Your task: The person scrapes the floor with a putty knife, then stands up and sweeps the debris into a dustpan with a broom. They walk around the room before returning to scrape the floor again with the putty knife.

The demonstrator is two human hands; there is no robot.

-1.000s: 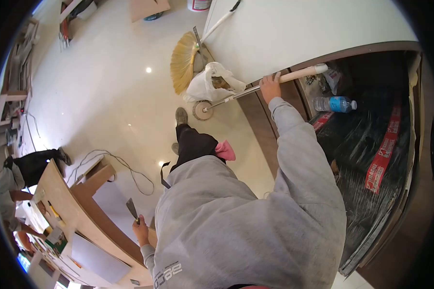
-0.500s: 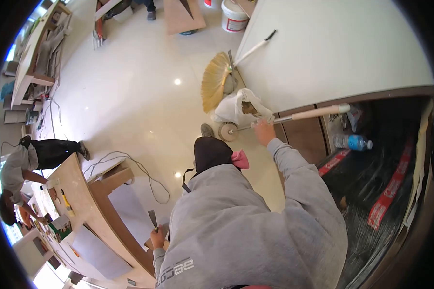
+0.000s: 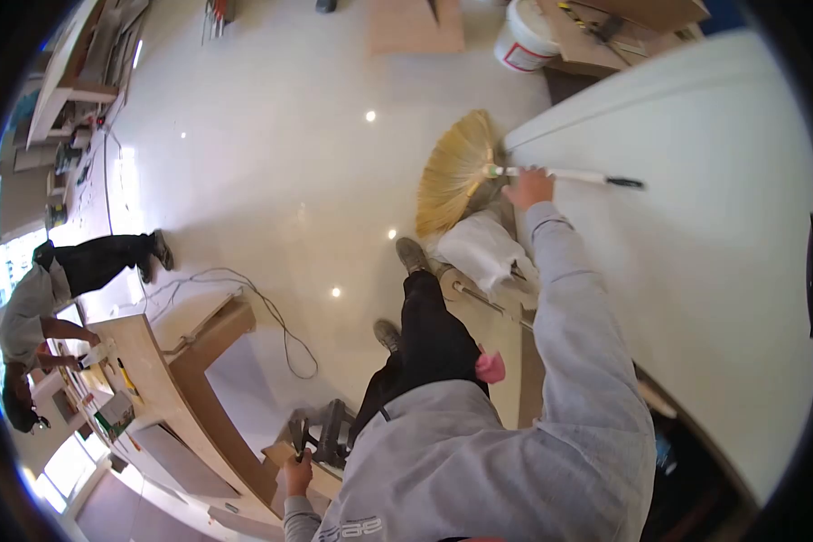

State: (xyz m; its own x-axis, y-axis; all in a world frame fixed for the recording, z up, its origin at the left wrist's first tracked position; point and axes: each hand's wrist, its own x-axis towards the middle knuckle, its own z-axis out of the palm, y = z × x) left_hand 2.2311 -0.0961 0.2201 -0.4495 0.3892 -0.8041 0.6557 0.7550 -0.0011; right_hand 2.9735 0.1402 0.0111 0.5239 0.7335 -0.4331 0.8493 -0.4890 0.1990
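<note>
We cannot make out the tool (image 3: 299, 433) in our left hand (image 3: 296, 471), lower centre. Our sleeve (image 3: 576, 325) hides part of the pole (image 3: 481, 299); the top edge crops the bucket (image 3: 524, 41).

Single head-worn fisheye, pitched steeply down over the wearer's grey sweatshirt (image 3: 479, 452). Floor (image 3: 271, 163) fills left and top, with the white countertop (image 3: 696, 226) along the right edge. Right hand (image 3: 528, 188) on broom handle (image 3: 587, 177) is far, left hand (image 3: 296, 471) with scraper (image 3: 298, 434) is close.
</note>
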